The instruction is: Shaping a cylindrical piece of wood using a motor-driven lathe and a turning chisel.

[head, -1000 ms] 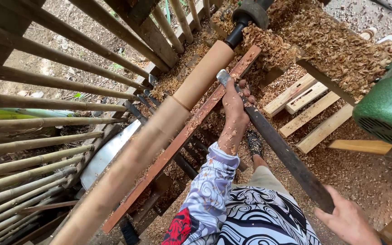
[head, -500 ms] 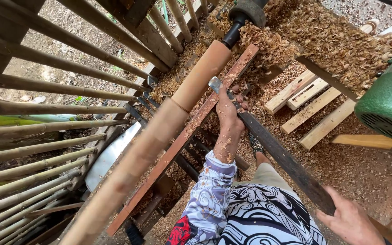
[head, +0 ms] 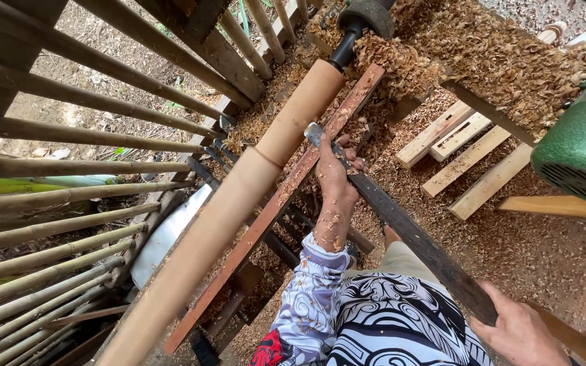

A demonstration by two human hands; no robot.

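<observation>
A long pale wooden cylinder is mounted on a lathe and runs diagonally from the lower left up to a dark spindle. A long dark turning chisel lies across a reddish wooden tool rest, its metal tip right beside the cylinder. My left hand, dusted with shavings, grips the chisel near the tip and rests on the tool rest. At the lower right, my right hand holds the chisel's handle end.
A green motor housing sits at the right. Wood shavings are heaped behind the lathe and cover the ground. Pale wooden slats lie among them. A bamboo fence stands at the left.
The chisel tip and my left hand have slid slightly along the tool rest, down the cylinder toward me. My right hand stays on the handle.
</observation>
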